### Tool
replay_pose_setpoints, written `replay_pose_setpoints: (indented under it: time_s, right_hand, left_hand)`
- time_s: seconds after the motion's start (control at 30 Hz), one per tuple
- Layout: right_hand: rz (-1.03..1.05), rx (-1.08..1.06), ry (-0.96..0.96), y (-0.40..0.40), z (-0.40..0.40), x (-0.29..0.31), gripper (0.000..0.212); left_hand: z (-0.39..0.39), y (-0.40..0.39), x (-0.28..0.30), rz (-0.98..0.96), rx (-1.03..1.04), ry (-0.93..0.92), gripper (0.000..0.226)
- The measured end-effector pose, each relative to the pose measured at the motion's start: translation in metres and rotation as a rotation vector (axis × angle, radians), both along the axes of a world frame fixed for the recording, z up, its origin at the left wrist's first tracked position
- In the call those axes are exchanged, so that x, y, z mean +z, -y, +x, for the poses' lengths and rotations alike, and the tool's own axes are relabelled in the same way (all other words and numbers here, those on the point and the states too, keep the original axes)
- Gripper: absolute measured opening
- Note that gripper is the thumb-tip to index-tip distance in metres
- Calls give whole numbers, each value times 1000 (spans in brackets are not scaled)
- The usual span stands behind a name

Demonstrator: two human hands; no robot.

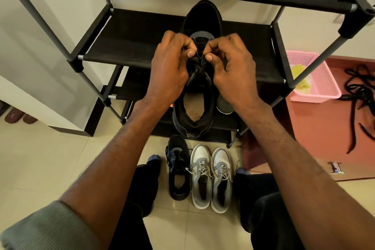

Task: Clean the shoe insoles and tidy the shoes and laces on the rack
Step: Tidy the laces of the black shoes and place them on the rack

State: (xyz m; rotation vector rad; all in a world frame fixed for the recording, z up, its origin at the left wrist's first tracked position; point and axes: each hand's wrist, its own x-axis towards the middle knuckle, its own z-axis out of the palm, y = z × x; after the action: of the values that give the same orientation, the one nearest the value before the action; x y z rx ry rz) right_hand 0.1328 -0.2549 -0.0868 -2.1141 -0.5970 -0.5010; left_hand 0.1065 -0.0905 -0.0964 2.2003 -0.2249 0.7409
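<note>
both hands, left (169, 67) and right (233, 69), fingers curled, pinching black shoe's (199, 20) laces (199, 61)

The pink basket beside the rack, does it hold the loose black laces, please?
No, the pink basket holds only something yellow, while the loose black laces lie on the floor beside it.

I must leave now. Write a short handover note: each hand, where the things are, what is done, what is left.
Left hand and right hand both pinch the black lace of the black sneaker on the black rack's middle shelf.
On the floor: one black sneaker, laced, beside a grey-white pair, laced.
Loose black laces lie on the red mat.
Left: finish this lace, shelve the floor shoes, tidy the loose laces.
</note>
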Motion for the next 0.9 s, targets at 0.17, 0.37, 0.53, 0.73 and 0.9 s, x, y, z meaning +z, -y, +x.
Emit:
replay_pose_setpoints:
  time_s: [0.17, 0.37, 0.53, 0.73, 0.9]
  right_hand:
    - [-88, -42, -13, -6, 3, -1, 16]
    - [23, -43, -117, -8, 4, -3, 13]
    - [70, 18, -127, -3, 3, 1, 18]
    - [161, 142, -209, 13, 1, 6, 24]
    - [157, 167, -201, 15, -2, 5, 22]
  left_hand:
    - [-1, -1, -1, 4, -6, 1, 12]
    - [-12, -14, 10, -100, -164, -78, 16]
    - [-27, -19, 9, -79, -228, -172, 22]
    - [-18, -9, 9, -175, -124, -134, 16]
    - [-14, -4, 10, -217, -90, -135, 13]
